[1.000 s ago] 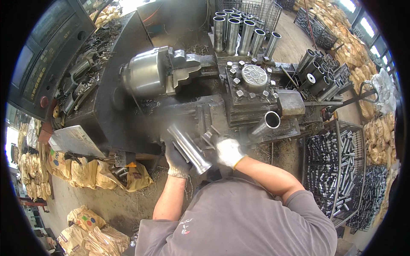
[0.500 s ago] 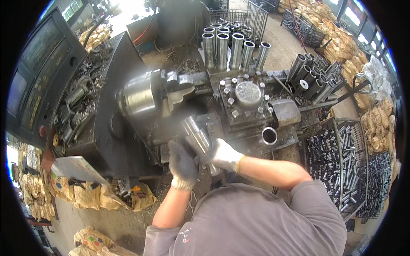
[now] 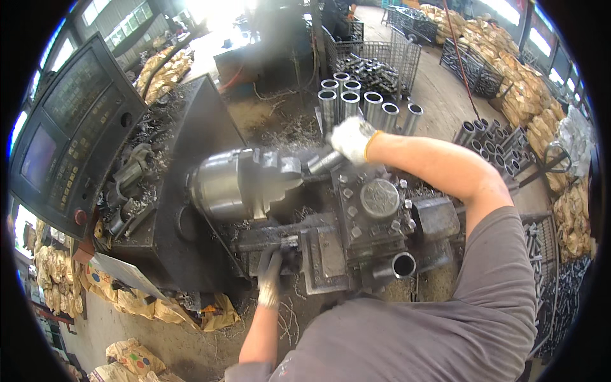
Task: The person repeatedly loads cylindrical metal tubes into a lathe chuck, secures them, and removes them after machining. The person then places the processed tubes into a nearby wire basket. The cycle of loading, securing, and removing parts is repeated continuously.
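My right hand (image 3: pixel 354 140), in a white glove, reaches across the lathe and is closed around the end of a shiny metal tube (image 3: pixel 324 163). The tube lies tilted between the chuck (image 3: pixel 219 184) and the standing tubes behind. My left hand (image 3: pixel 271 270), in a glove with dark fingers, is at the front of the lathe beside the carriage (image 3: pixel 323 258). Its fingers stretch forward, with no tube in them. The square tool post (image 3: pixel 380 198), ringed with bolts, sits under my right forearm. Another tube-shaped part (image 3: pixel 403 265) points toward me below it.
Several bright tubes (image 3: pixel 350 105) stand upright behind the tool post. Darker tubes (image 3: pixel 487 146) are stacked at the right. A control panel (image 3: pixel 73 127) rises at the left beside a chip-covered top (image 3: pixel 137 165). Wire baskets (image 3: pixel 407 60) and sacks (image 3: pixel 503 63) stand farther back.
Both hands were together on a tube in front of the chuck. My right hand has moved up and away with a tube; my left has let go and dropped lower. The view has shifted.
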`<control>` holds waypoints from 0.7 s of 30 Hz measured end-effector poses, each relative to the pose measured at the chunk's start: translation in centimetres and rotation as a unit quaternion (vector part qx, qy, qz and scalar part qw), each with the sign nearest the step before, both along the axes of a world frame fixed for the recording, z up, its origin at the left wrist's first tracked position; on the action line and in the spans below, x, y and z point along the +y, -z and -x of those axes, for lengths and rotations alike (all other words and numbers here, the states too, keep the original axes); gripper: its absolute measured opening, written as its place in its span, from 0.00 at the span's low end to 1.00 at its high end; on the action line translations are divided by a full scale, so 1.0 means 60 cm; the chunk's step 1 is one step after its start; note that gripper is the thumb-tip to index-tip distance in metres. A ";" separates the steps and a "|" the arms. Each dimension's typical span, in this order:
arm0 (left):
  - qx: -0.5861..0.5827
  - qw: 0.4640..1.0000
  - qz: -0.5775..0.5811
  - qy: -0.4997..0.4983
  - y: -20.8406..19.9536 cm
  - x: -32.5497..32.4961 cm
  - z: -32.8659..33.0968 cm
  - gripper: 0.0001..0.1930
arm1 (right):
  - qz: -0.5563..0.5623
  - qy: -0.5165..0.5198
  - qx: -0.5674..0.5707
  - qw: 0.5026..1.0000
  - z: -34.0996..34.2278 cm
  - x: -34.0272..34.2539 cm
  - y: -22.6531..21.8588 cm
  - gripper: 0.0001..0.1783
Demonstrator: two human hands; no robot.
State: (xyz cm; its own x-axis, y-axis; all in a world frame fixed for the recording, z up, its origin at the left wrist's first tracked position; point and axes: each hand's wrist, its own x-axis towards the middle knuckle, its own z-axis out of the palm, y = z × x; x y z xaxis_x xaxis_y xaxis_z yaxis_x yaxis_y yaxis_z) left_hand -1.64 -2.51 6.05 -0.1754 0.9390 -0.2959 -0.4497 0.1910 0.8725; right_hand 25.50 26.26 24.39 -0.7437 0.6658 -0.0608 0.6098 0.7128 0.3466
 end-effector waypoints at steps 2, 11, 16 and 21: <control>0.007 0.998 0.020 -0.058 0.071 -0.082 0.062 0.21 | 0.135 0.051 0.034 0.989 0.033 0.012 0.024 0.21; -0.066 0.900 0.067 -0.426 0.237 -0.327 0.261 0.28 | 0.311 0.079 0.049 0.946 0.126 0.033 0.122 0.27; -0.020 0.878 0.039 -0.477 0.174 -0.311 0.317 0.26 | 0.433 0.093 0.006 0.897 0.075 0.080 0.064 0.34; -0.186 0.864 0.116 -0.453 0.075 -0.254 0.321 0.23 | 0.512 0.160 0.205 0.819 0.101 0.059 0.103 0.32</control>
State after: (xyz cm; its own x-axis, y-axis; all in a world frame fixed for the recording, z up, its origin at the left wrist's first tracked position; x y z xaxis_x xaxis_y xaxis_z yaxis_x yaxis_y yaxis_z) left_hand -20.90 -17.77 1.58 -0.6598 0.3745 -0.6515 -0.7473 -0.2361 0.6211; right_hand 19.45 29.82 18.21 -0.6387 0.5873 -0.4971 0.7374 0.2828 -0.6134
